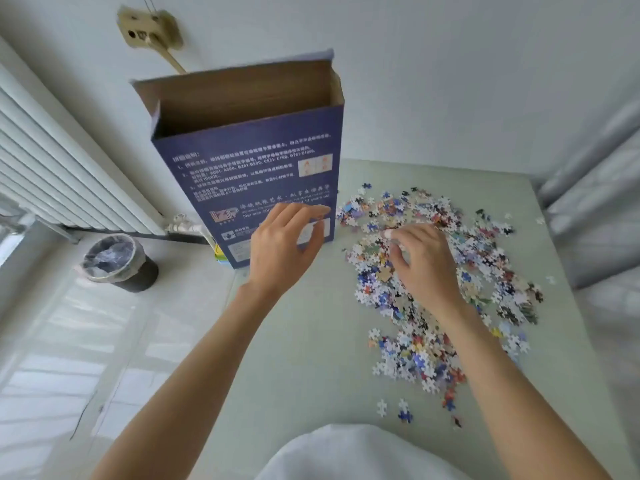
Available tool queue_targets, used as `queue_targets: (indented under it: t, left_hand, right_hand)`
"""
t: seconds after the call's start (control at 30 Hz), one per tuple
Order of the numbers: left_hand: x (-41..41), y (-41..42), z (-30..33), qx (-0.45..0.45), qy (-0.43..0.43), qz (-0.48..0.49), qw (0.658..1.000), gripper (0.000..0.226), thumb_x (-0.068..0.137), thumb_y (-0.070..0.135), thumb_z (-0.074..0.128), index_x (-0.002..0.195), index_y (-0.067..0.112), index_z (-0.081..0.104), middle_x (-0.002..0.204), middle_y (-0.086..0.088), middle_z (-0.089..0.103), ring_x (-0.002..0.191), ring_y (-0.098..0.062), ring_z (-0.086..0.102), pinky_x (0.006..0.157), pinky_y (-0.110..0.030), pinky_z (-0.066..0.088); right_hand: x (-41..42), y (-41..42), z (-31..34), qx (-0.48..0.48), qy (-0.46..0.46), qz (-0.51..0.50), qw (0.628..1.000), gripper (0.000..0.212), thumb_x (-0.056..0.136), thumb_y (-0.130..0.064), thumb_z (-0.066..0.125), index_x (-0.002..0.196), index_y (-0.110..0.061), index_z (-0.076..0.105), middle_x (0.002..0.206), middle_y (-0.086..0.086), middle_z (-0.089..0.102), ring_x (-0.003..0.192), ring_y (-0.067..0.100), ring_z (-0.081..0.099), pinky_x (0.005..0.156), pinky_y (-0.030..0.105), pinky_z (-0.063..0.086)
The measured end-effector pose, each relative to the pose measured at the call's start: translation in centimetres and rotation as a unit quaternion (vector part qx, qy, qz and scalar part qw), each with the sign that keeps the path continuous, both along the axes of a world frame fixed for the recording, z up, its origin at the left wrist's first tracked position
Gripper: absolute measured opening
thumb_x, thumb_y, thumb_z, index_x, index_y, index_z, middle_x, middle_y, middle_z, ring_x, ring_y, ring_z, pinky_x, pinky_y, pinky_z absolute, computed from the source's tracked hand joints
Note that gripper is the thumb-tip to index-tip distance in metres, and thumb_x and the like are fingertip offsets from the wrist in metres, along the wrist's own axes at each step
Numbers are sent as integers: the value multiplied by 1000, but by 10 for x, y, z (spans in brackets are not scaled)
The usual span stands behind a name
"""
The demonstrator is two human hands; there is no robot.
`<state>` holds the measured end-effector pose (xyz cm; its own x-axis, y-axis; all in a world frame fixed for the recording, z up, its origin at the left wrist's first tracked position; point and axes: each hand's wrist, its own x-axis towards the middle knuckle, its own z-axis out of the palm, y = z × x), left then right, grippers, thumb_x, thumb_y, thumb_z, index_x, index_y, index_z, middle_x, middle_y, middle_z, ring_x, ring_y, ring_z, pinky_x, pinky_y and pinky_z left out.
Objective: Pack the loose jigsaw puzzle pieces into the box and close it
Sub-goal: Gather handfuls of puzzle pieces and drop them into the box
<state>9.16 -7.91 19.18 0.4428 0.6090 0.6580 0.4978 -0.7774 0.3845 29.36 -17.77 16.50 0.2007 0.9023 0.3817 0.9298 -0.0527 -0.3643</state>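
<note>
A tall dark-blue puzzle box [256, 164] stands upright at the table's far left corner, its top open and its brown inside showing. My left hand [284, 247] rests against the lower front of the box, fingers spread and thumb alongside it. A wide heap of loose jigsaw pieces [433, 289] covers the right half of the pale green table [304, 341]. My right hand [426, 261] lies on top of the heap with its fingers curled into the pieces, pinching some at the fingertips.
A white radiator [59, 168] runs along the left wall. On the floor below stands a dark bin [117, 261] lined with a plastic bag. A few stray pieces [401, 410] lie near the front of the table. White fabric [595, 202] hangs at the right.
</note>
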Motion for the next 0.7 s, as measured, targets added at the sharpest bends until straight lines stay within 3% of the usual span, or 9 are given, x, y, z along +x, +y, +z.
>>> queue_targets:
  t: [0.07,0.17,0.3,0.37,0.5,0.7]
  left_hand:
    - [14,-30,-29,-120,38,-21,992,23,86,22,60,109,22,63,98,7,67,88,-14,61,67,-29,53]
    - [38,-71,-81,-298,180,-56,936,48,85,34,63,129,30,46,115,5,60,101,-15,58,83,-37,52]
    - [63,-118,-146,-435,340,-55,832,80,79,47,68,143,26,26,137,-5,40,120,-24,46,98,-38,43]
    - [74,-138,-171,-458,372,-39,807,88,76,47,70,145,23,22,143,-7,31,128,-26,36,100,-38,39]
    - [87,-152,-198,-438,380,6,815,103,67,50,76,146,18,18,143,-10,23,127,-27,28,96,-38,43]
    - [110,-163,-208,-431,344,-10,834,90,67,38,80,140,19,31,132,-11,32,121,-24,34,102,-32,35]
  right_hand:
    - [14,-44,-33,-128,51,-57,989,27,85,-11,61,112,-7,63,113,7,65,111,26,54,98,31,36]
    - [34,-108,-70,-263,96,-116,953,37,89,-19,58,124,-10,55,124,6,57,119,25,45,101,33,35]
    - [52,-162,-109,-349,151,-151,913,49,87,-31,61,130,-12,48,128,7,54,119,26,45,96,34,38]
    - [57,-178,-128,-379,168,-182,892,63,83,-43,64,134,-13,41,135,11,46,125,29,40,98,39,38]
    - [53,-178,-153,-451,151,-232,848,94,75,-60,63,145,-18,15,149,19,17,135,40,20,102,49,34]
    - [36,-155,-173,-367,156,-216,891,88,70,-56,70,136,-20,25,129,17,34,115,31,35,80,38,50]
